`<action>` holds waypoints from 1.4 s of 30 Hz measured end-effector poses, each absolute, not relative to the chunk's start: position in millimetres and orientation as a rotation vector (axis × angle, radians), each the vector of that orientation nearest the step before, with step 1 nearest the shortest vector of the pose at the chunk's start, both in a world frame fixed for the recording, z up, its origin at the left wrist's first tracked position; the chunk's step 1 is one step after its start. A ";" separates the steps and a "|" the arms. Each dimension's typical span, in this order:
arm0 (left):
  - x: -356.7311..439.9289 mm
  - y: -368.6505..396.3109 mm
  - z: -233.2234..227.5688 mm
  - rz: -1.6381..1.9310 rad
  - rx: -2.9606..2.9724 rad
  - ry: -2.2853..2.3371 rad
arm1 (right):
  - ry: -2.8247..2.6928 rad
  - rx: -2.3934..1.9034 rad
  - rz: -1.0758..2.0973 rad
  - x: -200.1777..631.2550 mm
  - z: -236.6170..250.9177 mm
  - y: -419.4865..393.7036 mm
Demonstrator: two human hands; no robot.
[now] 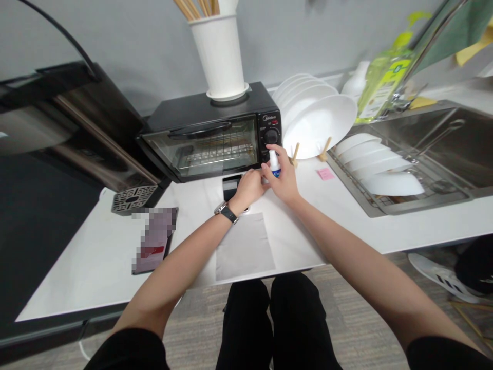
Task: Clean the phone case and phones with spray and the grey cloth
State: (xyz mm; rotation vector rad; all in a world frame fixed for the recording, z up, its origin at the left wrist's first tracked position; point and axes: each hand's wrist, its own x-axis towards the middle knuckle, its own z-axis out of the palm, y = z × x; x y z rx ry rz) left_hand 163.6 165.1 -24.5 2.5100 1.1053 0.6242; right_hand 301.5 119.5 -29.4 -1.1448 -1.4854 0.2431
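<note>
My right hand (285, 179) is closed around a small white bottle with a blue label (274, 162), its narrow white top pointing up. Beside it, my left hand (250, 189) is curled with the fingers bent toward the bottle's lower part; whatever is in them is hidden. A dark phone-like device (230, 186) lies on the counter partly under my left hand. Nearer to me, a flat grey cloth (246, 246) is spread out below my wrists. Both hands are just in front of the black toaster oven (215, 141), near its knobs.
A white cup of sticks (217, 56) stands on the oven. White plates (319, 123) are racked right of it, by a pink note (325, 173). Farther right is a sink (442, 154) with bowls (393, 180). At left are a coffee machine (96, 133) and a blurred packet (156, 239).
</note>
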 end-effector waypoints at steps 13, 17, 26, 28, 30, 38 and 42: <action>93.7 136.7 -4.0 0.760 2.484 0.865 | -1.410 -1.056 0.539 303.8 -27.1 115.6; 40.0 121.9 0.8 0.862 2.541 0.905 | -1.296 -0.784 1.064 293.5 -14.3 105.3; 33.3 103.2 -3.4 0.871 2.854 1.089 | -1.024 -0.571 1.733 278.4 5.7 80.2; 38.2 95.7 -4.3 0.786 2.866 1.108 | -1.045 -0.593 1.683 271.2 7.6 74.0; 41.1 90.7 -4.4 0.709 2.869 1.158 | -1.131 -0.652 1.602 264.5 7.9 65.1; 41.5 91.3 -3.2 0.583 2.847 1.298 | -0.887 -0.790 1.838 260.8 -4.4 1.6; 42.4 90.5 -3.3 0.563 2.837 1.300 | -0.809 -0.770 1.838 250.2 -14.9 -18.0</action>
